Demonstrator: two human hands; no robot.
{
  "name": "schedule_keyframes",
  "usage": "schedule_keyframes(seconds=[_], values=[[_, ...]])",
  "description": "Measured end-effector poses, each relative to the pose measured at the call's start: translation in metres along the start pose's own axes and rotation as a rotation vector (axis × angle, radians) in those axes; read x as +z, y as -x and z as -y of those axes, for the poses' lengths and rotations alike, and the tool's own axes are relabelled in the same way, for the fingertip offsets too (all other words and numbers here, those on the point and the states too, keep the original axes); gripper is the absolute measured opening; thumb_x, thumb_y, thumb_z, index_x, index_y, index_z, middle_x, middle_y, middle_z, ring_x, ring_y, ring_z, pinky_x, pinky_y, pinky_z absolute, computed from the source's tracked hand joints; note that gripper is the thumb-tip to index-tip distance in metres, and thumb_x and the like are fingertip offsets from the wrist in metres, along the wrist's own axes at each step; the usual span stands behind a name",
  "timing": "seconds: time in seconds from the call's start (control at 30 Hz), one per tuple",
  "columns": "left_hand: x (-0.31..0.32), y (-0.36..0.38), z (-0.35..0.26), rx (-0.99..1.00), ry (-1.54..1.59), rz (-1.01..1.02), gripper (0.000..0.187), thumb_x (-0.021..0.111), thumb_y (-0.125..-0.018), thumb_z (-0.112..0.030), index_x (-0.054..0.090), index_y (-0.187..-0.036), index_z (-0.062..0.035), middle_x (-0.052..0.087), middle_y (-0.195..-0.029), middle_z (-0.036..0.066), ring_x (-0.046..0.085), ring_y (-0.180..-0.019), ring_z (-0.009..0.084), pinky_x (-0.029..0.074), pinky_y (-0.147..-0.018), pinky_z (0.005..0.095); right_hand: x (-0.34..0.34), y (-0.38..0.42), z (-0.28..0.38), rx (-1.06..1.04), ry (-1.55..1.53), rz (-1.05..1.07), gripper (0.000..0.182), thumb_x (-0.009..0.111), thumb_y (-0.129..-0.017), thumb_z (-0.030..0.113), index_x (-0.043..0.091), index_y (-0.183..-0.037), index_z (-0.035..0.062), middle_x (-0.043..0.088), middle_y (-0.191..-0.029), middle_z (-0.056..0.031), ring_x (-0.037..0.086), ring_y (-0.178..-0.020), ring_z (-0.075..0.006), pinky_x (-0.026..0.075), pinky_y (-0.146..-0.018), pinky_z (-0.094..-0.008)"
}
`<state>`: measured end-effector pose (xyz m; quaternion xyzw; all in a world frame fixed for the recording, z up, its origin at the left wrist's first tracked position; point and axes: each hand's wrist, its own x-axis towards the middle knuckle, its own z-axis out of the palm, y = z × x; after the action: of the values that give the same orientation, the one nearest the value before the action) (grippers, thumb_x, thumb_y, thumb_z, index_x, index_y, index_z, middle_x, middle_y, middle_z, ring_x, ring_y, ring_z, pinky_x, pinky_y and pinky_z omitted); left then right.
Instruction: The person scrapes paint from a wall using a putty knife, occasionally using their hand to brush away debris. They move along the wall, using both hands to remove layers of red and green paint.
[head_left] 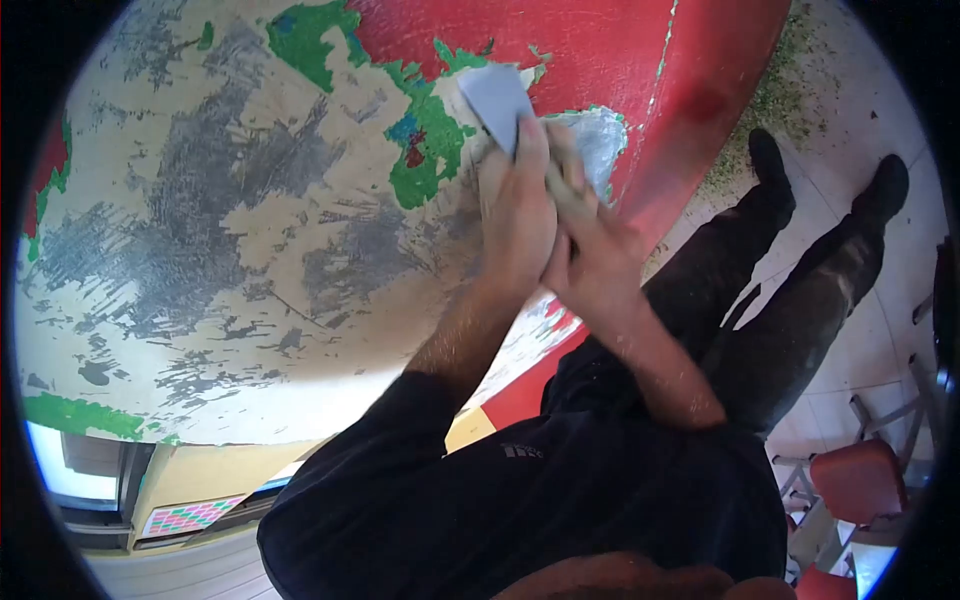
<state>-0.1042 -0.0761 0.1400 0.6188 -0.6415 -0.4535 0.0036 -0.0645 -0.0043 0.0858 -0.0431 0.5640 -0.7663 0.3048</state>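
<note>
A putty knife (pixel 495 98) with a broad pale metal blade lies against a painted surface (pixel 330 190), at the edge of the remaining red paint. My left hand (pixel 518 215) is closed on it, with fingers stretched along the back of the blade. Just beside it, my right hand (pixel 598 258) grips the same tool from the right. The handle is mostly hidden between the two hands, which are slightly blurred. Around the blade, green paint patches (pixel 425 150) border bare grey and cream areas. Right of the blade shows a shiny scraped patch (pixel 600 140).
Red paint (pixel 590 50) covers the surface's upper right, up to its curved edge. Paint flakes (pixel 790 95) litter the tiled floor (pixel 840 400) beyond. My legs (pixel 790 320) stand beside the edge. A red-seated chair (pixel 858 480) is at lower right.
</note>
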Motion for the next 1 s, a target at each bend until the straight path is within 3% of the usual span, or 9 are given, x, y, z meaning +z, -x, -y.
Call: schedule_keyframes(seconds=[0.23,0.33,0.37,0.47,0.5,0.7,0.8,0.87,1.0], values=[[0.010,0.002,-0.011,-0.203,-0.012,0.039,0.033,0.040,-0.100,-0.035,0.050,-0.095,-0.0039,0.047,-0.068,0.003,0.047,-0.054,0.0135,0.043,-0.051,0.0276,-0.005,-0.009,0.007,0.021,-0.075,-0.074,0.042,0.057,-0.077,0.002,0.061,-0.118,0.0087,0.059,-0.074,-0.0201,0.059,-0.059,-0.0330,0.049,-0.053,-0.0380],[0.018,-0.019,-0.023,-0.124,-0.030,0.032,0.030,0.042,-0.099,-0.033,0.050,-0.096,-0.0047,0.048,-0.069,0.002,0.047,-0.054,0.0131,0.044,-0.051,0.0271,-0.004,-0.021,0.001,0.092,-0.084,-0.022,0.040,0.057,-0.079,0.003,0.061,-0.119,0.0090,0.058,-0.073,-0.0200,0.060,-0.059,-0.0338,0.049,-0.055,-0.0378],[0.026,-0.029,-0.026,0.019,-0.024,0.078,0.028,0.043,-0.099,-0.032,0.051,-0.094,-0.0056,0.049,-0.070,0.002,0.047,-0.055,0.0127,0.044,-0.051,0.0265,-0.007,-0.038,0.003,0.106,-0.094,-0.032,0.041,0.057,-0.080,0.003,0.060,-0.119,0.0092,0.058,-0.072,-0.0199,0.060,-0.060,-0.0342,0.049,-0.055,-0.0377],[0.028,-0.023,-0.024,-0.066,0.017,0.090,0.030,0.043,-0.099,-0.034,0.051,-0.091,-0.0056,0.049,-0.069,0.002,0.047,-0.054,0.0128,0.044,-0.051,0.0266,-0.010,-0.032,-0.003,0.047,-0.082,-0.066,0.039,0.055,-0.081,0.003,0.060,-0.119,0.0068,0.059,-0.072,-0.0206,0.062,-0.062,-0.0346,0.050,-0.056,-0.0372],[0.022,-0.012,-0.014,-0.215,0.006,0.032,0.032,0.044,-0.098,-0.035,0.051,-0.089,-0.0052,0.049,-0.068,0.002,0.048,-0.055,0.0132,0.044,-0.051,0.0271,-0.011,-0.014,0.001,0.036,-0.071,-0.070,0.038,0.055,-0.081,0.002,0.060,-0.118,0.0059,0.059,-0.073,-0.0208,0.062,-0.062,-0.0343,0.049,-0.056,-0.0373],[0.027,-0.025,-0.024,-0.195,0.001,0.038,0.035,0.043,-0.098,-0.038,0.048,-0.082,-0.0073,0.047,-0.065,0.003,0.049,-0.055,0.0152,0.044,-0.051,0.0290,-0.015,-0.033,0.003,0.191,-0.094,0.041,0.034,0.055,-0.081,0.005,0.061,-0.115,0.0048,0.059,-0.070,-0.0226,0.063,-0.064,-0.0357,0.050,-0.057,-0.0395],[0.026,-0.019,-0.006,-0.241,0.043,0.048,0.035,0.042,-0.098,-0.039,0.046,-0.082,-0.0086,0.046,-0.065,0.003,0.049,-0.055,0.0159,0.043,-0.051,0.0294,-0.021,-0.020,0.013,0.195,-0.049,-0.015,0.026,0.049,-0.083,-0.001,0.062,-0.106,-0.0033,0.060,-0.072,-0.0209,0.063,-0.062,-0.0231,0.048,-0.060,-0.0323],[0.017,-0.004,-0.003,-0.329,0.052,-0.008,0.035,0.042,-0.098,-0.040,0.046,-0.082,-0.0086,0.046,-0.066,0.003,0.049,-0.055,0.0157,0.044,-0.052,0.0293,-0.008,-0.010,0.002,0.088,-0.058,-0.050,0.027,0.049,-0.084,0.000,0.061,-0.108,-0.0027,0.060,-0.070,-0.0202,0.061,-0.059,-0.0210,0.047,-0.058,-0.0319],[0.022,-0.036,-0.019,-0.092,-0.046,0.086,0.034,0.041,-0.098,-0.038,0.048,-0.087,-0.0064,0.047,-0.067,0.003,0.050,-0.057,0.0155,0.044,-0.053,0.0285,-0.009,-0.040,0.006,0.212,-0.066,0.023,0.036,0.053,-0.083,0.004,0.059,-0.119,0.0041,0.062,-0.081,-0.0238,0.064,-0.068,-0.0374,0.051,-0.061,-0.0396]])
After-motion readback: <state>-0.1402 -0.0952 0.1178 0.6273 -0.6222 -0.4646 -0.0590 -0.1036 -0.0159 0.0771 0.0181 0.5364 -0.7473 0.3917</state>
